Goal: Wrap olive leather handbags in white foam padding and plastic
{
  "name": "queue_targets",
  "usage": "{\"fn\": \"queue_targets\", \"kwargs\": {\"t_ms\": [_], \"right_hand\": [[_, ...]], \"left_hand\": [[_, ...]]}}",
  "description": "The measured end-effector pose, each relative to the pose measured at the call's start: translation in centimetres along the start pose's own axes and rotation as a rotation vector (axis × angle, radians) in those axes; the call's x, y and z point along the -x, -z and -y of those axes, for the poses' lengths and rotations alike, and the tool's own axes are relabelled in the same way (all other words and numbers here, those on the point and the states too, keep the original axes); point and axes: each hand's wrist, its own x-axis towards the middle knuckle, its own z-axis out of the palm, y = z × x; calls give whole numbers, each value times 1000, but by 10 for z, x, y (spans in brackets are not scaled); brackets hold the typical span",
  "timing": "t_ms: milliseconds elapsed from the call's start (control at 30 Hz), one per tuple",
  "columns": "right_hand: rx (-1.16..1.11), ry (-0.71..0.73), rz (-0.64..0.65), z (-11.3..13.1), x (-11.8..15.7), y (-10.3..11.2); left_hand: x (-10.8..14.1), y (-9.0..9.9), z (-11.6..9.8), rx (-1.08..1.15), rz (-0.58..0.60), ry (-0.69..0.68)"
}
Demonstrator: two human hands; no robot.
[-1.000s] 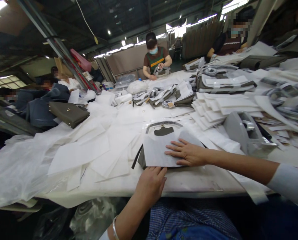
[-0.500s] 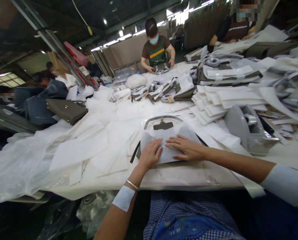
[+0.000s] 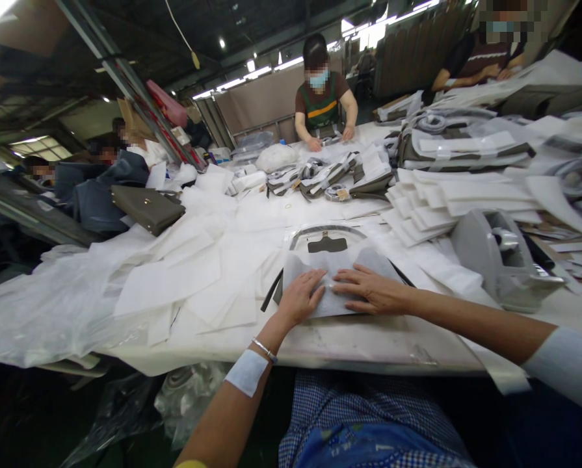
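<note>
L hand & R hand, both open, lie palm-down on white sheet, which partly covers grey-brown bag on table, w/ grey dispenser nearby containing tape roll.

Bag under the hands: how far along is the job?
Looks done: the white sheet lies over most of the bag. In hand: the left hand and right hand rest flat on it, seemingly smoothing it. Probably left: securing the sheet, whose upper edge looks wavy and loose. The dark tab is uncovered; whether it needs covering, I cannot tell.
</note>
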Motion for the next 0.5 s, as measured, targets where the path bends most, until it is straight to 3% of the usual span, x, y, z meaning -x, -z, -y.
{"fn": "queue_targets", "kwargs": {"t_ms": [500], "right_hand": [[-113, -66, 28, -2, 3, -1]], "left_hand": [[0, -1, -2, -1, 40, -5]]}}
